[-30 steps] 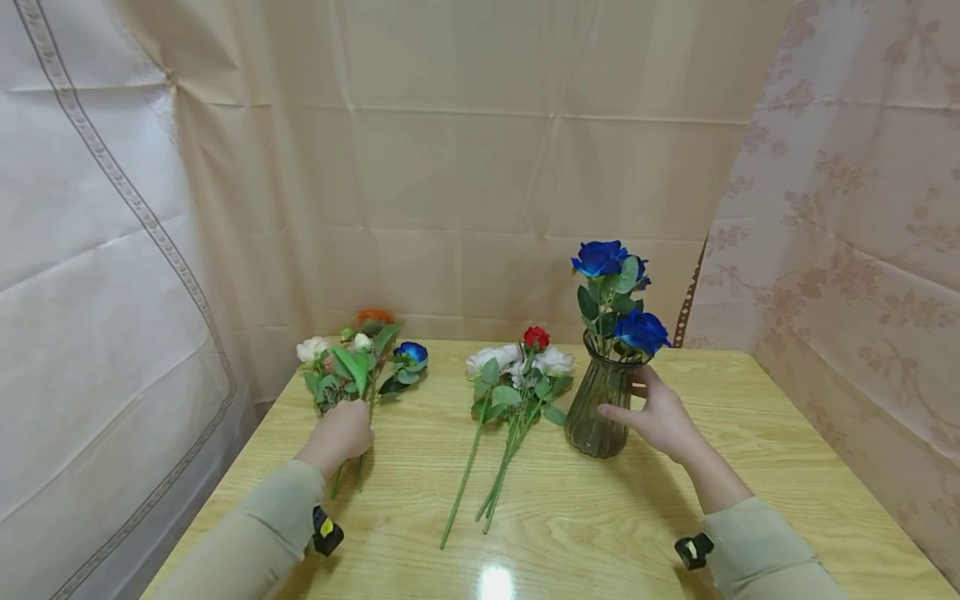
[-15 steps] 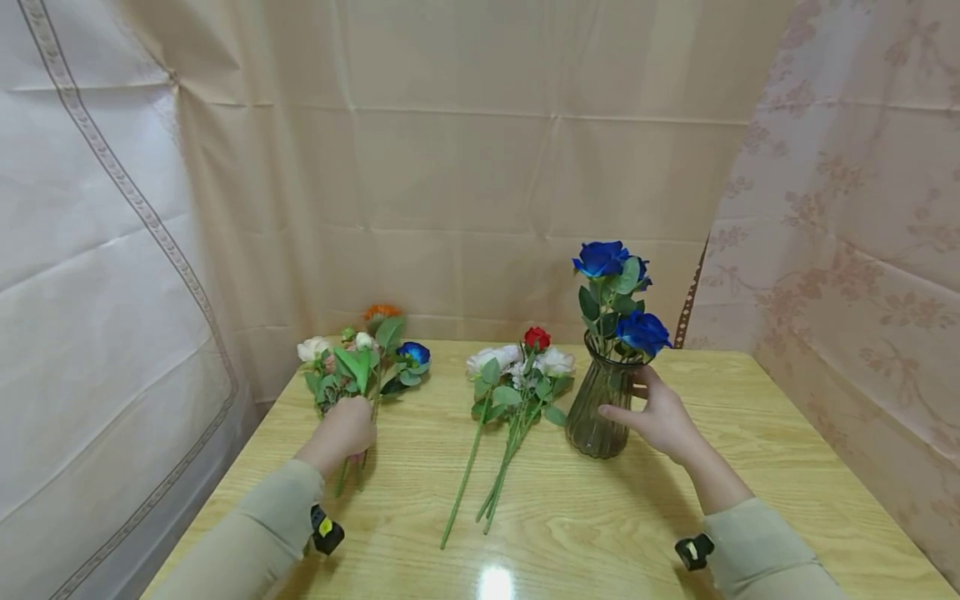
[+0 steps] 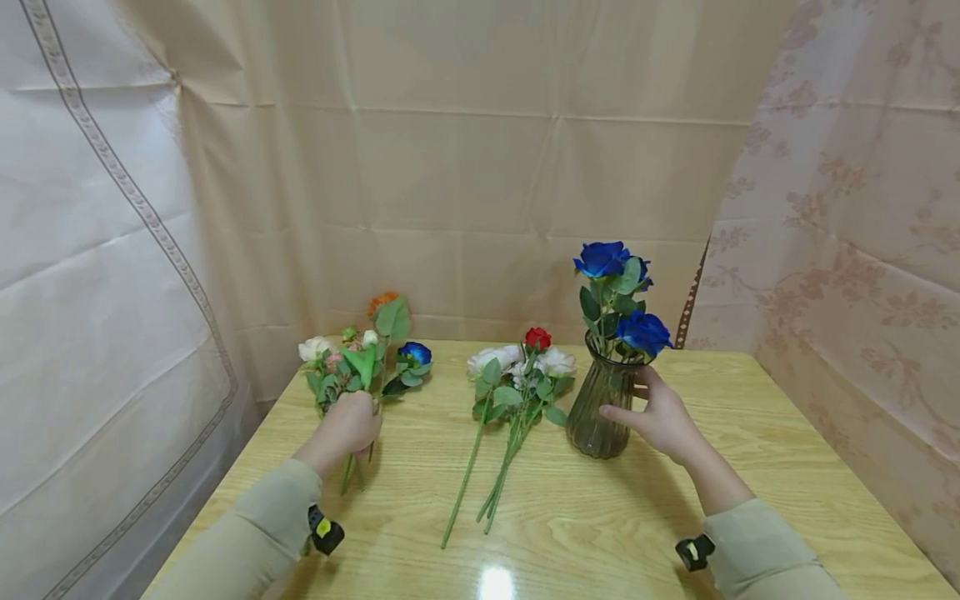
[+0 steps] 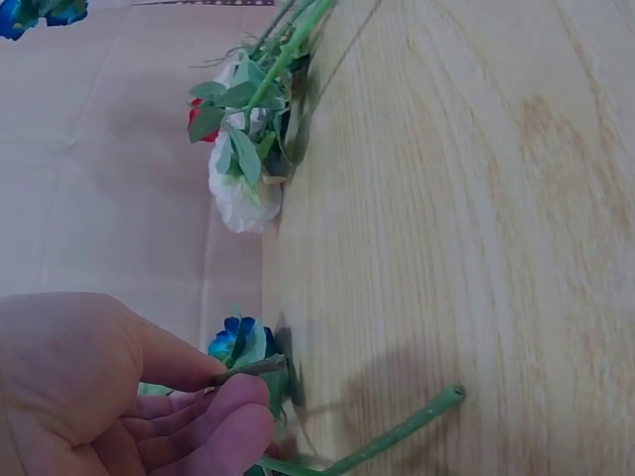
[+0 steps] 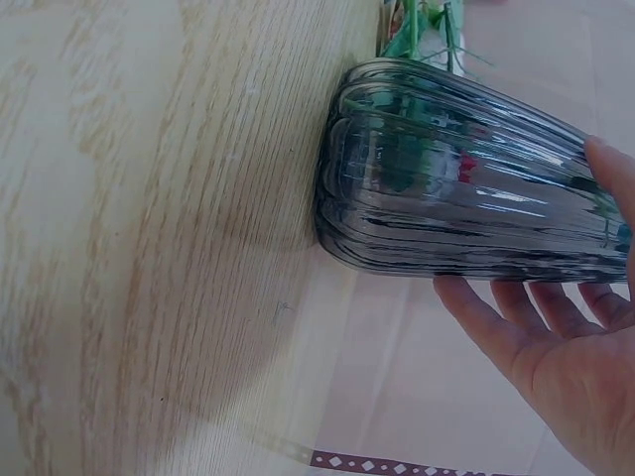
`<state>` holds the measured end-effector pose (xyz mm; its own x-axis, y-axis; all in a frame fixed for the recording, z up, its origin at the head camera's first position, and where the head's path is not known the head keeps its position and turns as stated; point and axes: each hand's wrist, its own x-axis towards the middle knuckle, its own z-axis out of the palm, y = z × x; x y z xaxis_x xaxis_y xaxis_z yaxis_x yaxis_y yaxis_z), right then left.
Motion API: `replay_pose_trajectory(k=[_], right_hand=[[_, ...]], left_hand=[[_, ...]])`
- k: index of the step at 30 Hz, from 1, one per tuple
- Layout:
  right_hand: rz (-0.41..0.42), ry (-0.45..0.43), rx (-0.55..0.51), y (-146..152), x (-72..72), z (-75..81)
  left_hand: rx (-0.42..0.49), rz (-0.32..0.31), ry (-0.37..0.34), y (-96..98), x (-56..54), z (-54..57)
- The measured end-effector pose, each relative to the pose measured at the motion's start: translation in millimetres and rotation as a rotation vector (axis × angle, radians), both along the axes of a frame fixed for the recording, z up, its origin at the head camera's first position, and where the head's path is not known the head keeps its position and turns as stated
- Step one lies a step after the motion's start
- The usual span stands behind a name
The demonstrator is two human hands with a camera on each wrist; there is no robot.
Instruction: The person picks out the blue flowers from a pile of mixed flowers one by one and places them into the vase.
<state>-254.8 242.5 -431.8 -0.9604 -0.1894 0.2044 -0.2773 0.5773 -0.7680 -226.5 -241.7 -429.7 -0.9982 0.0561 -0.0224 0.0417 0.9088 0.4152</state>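
Observation:
My left hand (image 3: 347, 425) pinches a thin green stem (image 4: 260, 366) between thumb and fingers, at the left of the table. An orange flower (image 3: 382, 302) with a broad leaf stands above this hand, apparently on the held stem. Close around lie a pale cream flower (image 3: 315, 348), a blue rose (image 3: 415, 353) and other green stems, partly hidden by the hand. My right hand (image 3: 663, 417) holds the dark ribbed glass vase (image 3: 597, 412) from its right side, thumb in front and fingers behind. Blue roses (image 3: 643, 332) stand upright in the vase.
Mid-table lies a bunch of white flowers (image 3: 491, 360) with a red rose (image 3: 537, 337), its long stems pointing toward the front. The wooden table (image 3: 585, 533) meets a beige curtain (image 3: 465, 183) at the back, with cloths hanging on both sides.
The orange flower has risen and turned more upright, its leaf now showing broad side on. My left hand has shifted slightly right. My right hand and the vase have stayed in place.

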Motion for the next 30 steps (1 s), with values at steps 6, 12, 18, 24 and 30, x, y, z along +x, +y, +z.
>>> replay_pose_trajectory(k=[6,12,18,24,30], right_hand=[[0.003,0.002,-0.004,0.0,0.1,0.0],[0.003,0.004,0.0,-0.5,0.4,0.8],[0.002,0.0,0.006,-0.2,0.6,0.8],[0.002,0.003,0.01,-0.1,0.9,0.9],[0.003,0.005,0.015,0.0,0.6,0.9]], left_hand=[[0.004,0.026,0.034,5.6,-0.7,5.5],[-0.002,-0.017,0.107,10.9,1.4,11.3],[0.019,-0.045,0.138,19.0,5.1,16.8],[0.029,-0.074,0.143,29.7,8.9,18.2],[0.047,-0.093,0.1,43.8,14.5,17.4]])
